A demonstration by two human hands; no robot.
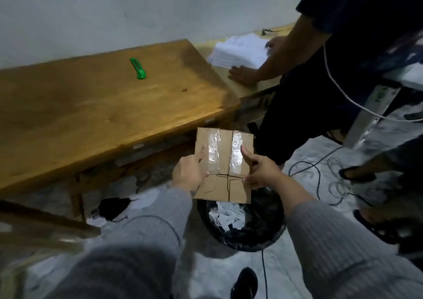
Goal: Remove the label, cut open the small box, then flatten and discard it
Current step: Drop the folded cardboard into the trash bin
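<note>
A flattened brown cardboard box (pixel 223 166) with two strips of clear tape hangs in the air above a black waste bin (pixel 242 225). My left hand (pixel 190 173) pinches its left edge, thumb on the front face. My right hand (pixel 261 169) pinches its right edge the same way. A green box cutter (pixel 138 68) lies on the wooden table (pixel 91 106), far from both hands. No label shows on the side of the box facing me.
The bin holds torn white paper scraps. Another person stands at the right, hands on a stack of white papers (pixel 240 51). Black cables (pixel 320 173) trail over the floor at right. A wooden bar (pixel 45 221) crosses the lower left.
</note>
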